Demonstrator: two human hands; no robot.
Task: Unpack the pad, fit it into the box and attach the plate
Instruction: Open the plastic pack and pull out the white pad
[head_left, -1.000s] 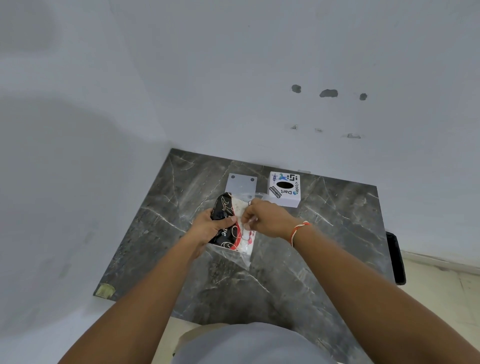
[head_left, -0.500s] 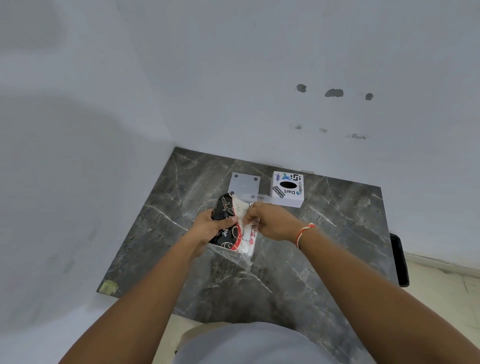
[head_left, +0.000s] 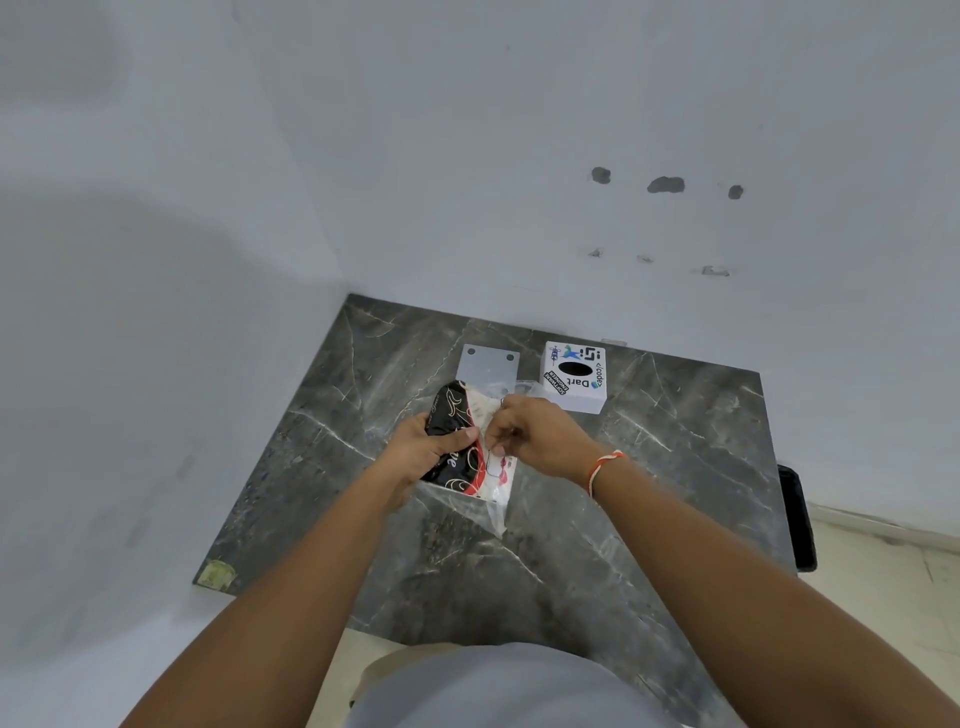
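A pad pack (head_left: 457, 470), black with swirl print on one side and white with red on the other, sits in a clear plastic wrapper (head_left: 496, 514) held above the dark marble table (head_left: 649, 493). My left hand (head_left: 423, 449) grips the pack's black side. My right hand (head_left: 535, 434) pinches the wrapper's upper edge. Behind the hands, a white box (head_left: 574, 376) with stickers and an oval hole stands on the table. A flat pale plate (head_left: 488, 364) with corner holes lies to the left of the box.
White walls close the table in at the back and left. A black object (head_left: 797, 512) hangs at the table's right edge. A small yellowish sticker (head_left: 215, 574) marks the near left corner. Pale floor lies to the right.
Both hands keep hold of the pack and wrapper; my right hand's fingers have shifted slightly along the wrapper's top edge. The box and plate have not moved.
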